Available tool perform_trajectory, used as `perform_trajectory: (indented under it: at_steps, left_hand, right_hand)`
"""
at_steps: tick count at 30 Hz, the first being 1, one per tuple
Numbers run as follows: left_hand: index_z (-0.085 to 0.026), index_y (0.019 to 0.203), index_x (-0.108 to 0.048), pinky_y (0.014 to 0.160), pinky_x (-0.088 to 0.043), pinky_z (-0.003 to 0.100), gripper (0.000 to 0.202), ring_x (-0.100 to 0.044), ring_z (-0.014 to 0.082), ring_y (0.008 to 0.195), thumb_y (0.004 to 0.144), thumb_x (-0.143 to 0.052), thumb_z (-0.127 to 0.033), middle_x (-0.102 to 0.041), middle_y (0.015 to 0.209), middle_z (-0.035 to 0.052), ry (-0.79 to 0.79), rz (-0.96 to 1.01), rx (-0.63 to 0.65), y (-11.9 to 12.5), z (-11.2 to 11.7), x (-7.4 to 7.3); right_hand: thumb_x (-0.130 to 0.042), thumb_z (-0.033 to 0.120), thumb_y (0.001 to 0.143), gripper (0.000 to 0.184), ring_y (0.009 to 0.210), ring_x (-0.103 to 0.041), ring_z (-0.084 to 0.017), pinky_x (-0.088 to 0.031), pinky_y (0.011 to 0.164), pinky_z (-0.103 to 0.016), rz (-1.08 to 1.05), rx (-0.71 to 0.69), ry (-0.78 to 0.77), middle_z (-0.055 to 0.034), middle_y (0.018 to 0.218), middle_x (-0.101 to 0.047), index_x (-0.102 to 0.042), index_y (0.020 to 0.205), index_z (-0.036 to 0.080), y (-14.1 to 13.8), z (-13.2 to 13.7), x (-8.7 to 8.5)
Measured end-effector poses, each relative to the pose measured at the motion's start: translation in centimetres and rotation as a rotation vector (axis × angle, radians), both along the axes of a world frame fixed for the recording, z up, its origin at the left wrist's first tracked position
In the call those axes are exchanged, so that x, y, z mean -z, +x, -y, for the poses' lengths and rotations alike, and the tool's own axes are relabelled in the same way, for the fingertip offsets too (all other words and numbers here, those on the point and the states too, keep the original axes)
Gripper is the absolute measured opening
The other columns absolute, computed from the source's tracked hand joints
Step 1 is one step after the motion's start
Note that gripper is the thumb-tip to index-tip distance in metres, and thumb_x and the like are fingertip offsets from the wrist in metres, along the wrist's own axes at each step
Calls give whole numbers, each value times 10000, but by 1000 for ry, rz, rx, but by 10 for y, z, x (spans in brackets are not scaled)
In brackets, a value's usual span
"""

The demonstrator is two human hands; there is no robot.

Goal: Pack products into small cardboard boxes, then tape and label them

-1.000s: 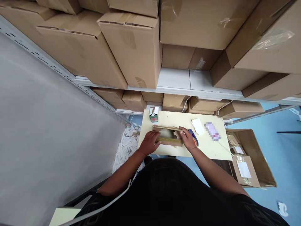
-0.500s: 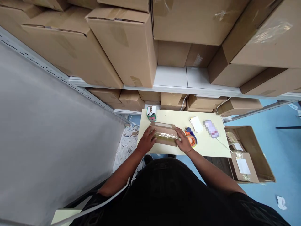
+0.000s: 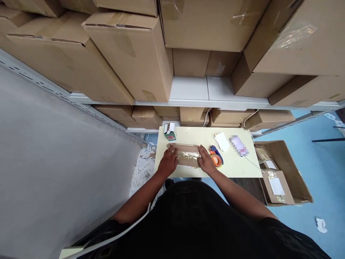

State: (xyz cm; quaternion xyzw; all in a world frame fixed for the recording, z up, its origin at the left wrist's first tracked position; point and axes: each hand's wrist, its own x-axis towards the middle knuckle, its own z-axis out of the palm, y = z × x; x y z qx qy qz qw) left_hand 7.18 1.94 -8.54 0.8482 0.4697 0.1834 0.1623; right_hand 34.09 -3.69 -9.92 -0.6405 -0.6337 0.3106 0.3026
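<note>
A small cardboard box (image 3: 188, 161) with a shiny strip of clear tape along it lies near the front of the cream table (image 3: 194, 135). My left hand (image 3: 168, 162) grips its left end, the fingers resting on the upper face. At the opposite end, my right hand (image 3: 207, 162) presses in with fingers and thumb. Right beside that hand is a blue tape dispenser (image 3: 220, 154) with an orange-cored roll. The underside of the box is hidden.
On the table are a green and white small box (image 3: 170, 132), white cards (image 3: 222, 141) and a blurred-out phone-like item (image 3: 239, 145) with a cable. Shelves (image 3: 188, 88) of cartons rise ahead. A large open carton (image 3: 295, 172) stands right; paper shreds (image 3: 142, 165) lie left.
The box has turned in my hands: the white label on its far side no longer shows, and the tape strip faces up. The view has shifted slightly.
</note>
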Motion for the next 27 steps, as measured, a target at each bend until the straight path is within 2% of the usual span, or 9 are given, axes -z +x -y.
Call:
perform_trajectory:
  at_steps: [4, 7, 9, 13, 17, 20, 22, 25, 27]
  left_hand:
    - [-123, 1528, -467, 1136, -408, 607, 556, -382, 392, 1480, 997, -483, -286, -327, 1654, 222, -6, -28, 19, 8, -26, 8]
    - [-109, 1516, -476, 1110, -423, 602, 549, -410, 392, 1453, 993, -471, -277, -351, 1636, 233, -15, -35, 18, 13, -35, 10]
    - [-114, 1513, -481, 1103, -424, 597, 549, -419, 392, 1444, 993, -467, -291, -366, 1628, 229, -16, -40, 9, 14, -33, 9]
    - [-136, 1509, -489, 1098, -420, 570, 554, -428, 389, 1431, 987, -481, -321, -387, 1620, 219, -5, -121, -26, 18, -23, -1]
    - [-185, 1441, -556, 1106, -372, 604, 484, -422, 405, 1421, 964, -508, -257, -476, 1559, 197, 56, -211, -86, 31, -18, -14]
    - [-187, 1361, -616, 1017, -470, 514, 452, -576, 336, 1224, 942, -458, -130, -615, 1367, 181, 2, -217, 44, 44, -17, -16]
    - [-193, 1341, -631, 933, -531, 435, 479, -627, 288, 1100, 914, -445, -84, -651, 1245, 153, -89, -184, 106, 50, -18, -15]
    - [-205, 1285, -680, 915, -558, 399, 425, -647, 266, 1072, 911, -483, -153, -644, 1212, 126, -259, -12, 7, 51, -25, -12]
    - [-195, 1184, -733, 939, -554, 402, 345, -658, 264, 1074, 951, -493, -280, -670, 1170, 117, -447, 226, -96, 47, -32, -11]
  right_hand:
    - [-516, 368, 934, 594, 1390, -522, -275, -443, 1155, -476, -7, 128, -130, -102, 1504, -551, -501, 1516, 254, 25, -13, -2]
    - [-532, 376, 913, 487, 1235, -606, -316, -483, 1067, -494, 208, 348, -191, -149, 1316, -648, -614, 1362, 205, 65, 2, 1]
    - [-612, 412, 860, 507, 1207, -606, -365, -506, 991, -496, 393, 446, -344, -194, 1259, -646, -631, 1301, 164, 92, 16, 8]
    - [-649, 437, 840, 490, 1076, -678, -333, -530, 833, -395, 446, 366, -665, -184, 1186, -677, -632, 1243, 159, 119, 22, 30]
    - [-554, 392, 897, 347, 942, -714, -306, -522, 760, -371, 410, 315, -702, -166, 1044, -727, -666, 1126, 157, 121, 12, 39]
    - [-495, 341, 914, 372, 955, -708, -309, -533, 815, -398, 393, 301, -600, -153, 1015, -737, -666, 1191, 161, 124, 13, 26]
    - [-473, 312, 912, 451, 1058, -681, -316, -535, 914, -436, 359, 281, -385, -145, 1119, -727, -630, 1313, 177, 126, 15, 6]
    - [-472, 292, 915, 583, 1239, -574, -332, -474, 1077, -504, 316, 163, 8, -141, 1328, -642, -516, 1488, 198, 110, 4, -31]
    - [-482, 252, 910, 646, 1239, -535, -348, -451, 1100, -537, 325, 45, 152, -158, 1332, -612, -450, 1551, 184, 83, -13, -55]
